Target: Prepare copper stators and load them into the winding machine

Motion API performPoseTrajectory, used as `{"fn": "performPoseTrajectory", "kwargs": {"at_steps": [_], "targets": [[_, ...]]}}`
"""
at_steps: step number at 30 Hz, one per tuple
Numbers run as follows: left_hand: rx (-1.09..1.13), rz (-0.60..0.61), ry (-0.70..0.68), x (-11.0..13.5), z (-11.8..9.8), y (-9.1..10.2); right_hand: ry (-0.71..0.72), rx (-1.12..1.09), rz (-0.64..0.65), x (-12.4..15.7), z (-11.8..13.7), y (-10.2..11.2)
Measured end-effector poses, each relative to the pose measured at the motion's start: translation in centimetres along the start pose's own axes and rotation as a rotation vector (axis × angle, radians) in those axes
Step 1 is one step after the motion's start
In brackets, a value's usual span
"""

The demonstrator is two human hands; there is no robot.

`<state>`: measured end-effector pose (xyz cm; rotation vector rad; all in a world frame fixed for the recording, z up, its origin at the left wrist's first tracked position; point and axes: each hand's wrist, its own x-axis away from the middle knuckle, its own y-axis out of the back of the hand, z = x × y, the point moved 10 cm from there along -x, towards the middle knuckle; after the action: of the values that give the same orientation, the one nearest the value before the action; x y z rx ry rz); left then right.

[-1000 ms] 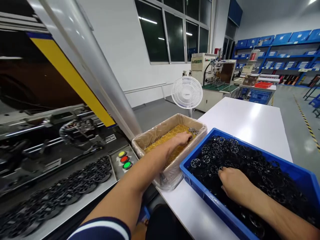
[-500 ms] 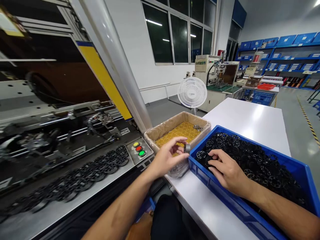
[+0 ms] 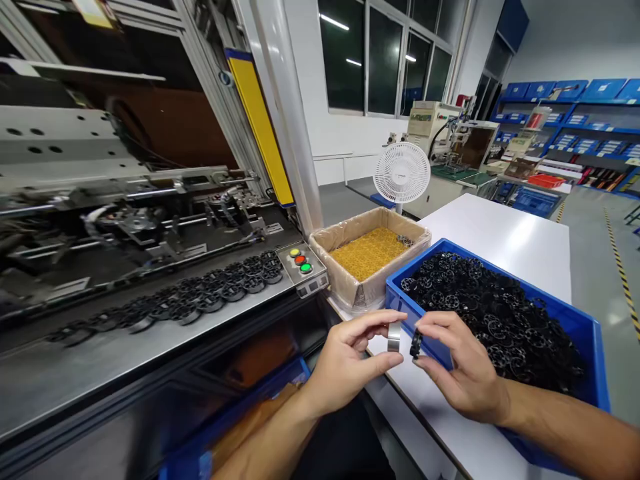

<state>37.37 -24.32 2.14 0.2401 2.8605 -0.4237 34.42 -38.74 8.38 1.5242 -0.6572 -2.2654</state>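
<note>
Between thumb and fingers, my left hand grips a silvery metal ring, seen edge-on. Facing it, a small gap away, is a black plastic wheel-like part pinched in my right hand. Both hands are above the white table's near edge, in front of the blue bin. Heaped in that bin are many black spoked parts. Behind my left hand stands a plastic-lined carton with yellow ring-shaped pieces and a few grey rings in a corner.
At left, a machine's metal ledge carries rows of black ringed wheels. A button box with yellow, red and green buttons sits at its end. A white fan stands behind the carton. The white table extends back beyond the bin.
My right hand has come out of the blue bin with a black part. My left hand has moved lower with the ring, and the two pieces now face each other closely. The view has shifted left.
</note>
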Motion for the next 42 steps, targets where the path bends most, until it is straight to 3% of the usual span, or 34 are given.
{"fn": "performPoseTrajectory", "kwargs": {"at_steps": [8,14,33,42], "targets": [[0.195,0.059,0.132,0.2,1.0,-2.6,0.015,0.013,-0.008,-0.1,0.0,0.1],[0.198,-0.017,0.149,0.0,1.8,-2.1,0.083,0.061,-0.003,-0.4,0.5,0.3],[0.210,-0.012,0.233,0.4,2.4,-2.0,0.199,0.112,0.026,-0.7,1.0,0.3],[0.084,0.070,0.266,0.8,3.2,-2.4,0.237,0.101,0.047,-0.3,1.1,-0.4]]}}
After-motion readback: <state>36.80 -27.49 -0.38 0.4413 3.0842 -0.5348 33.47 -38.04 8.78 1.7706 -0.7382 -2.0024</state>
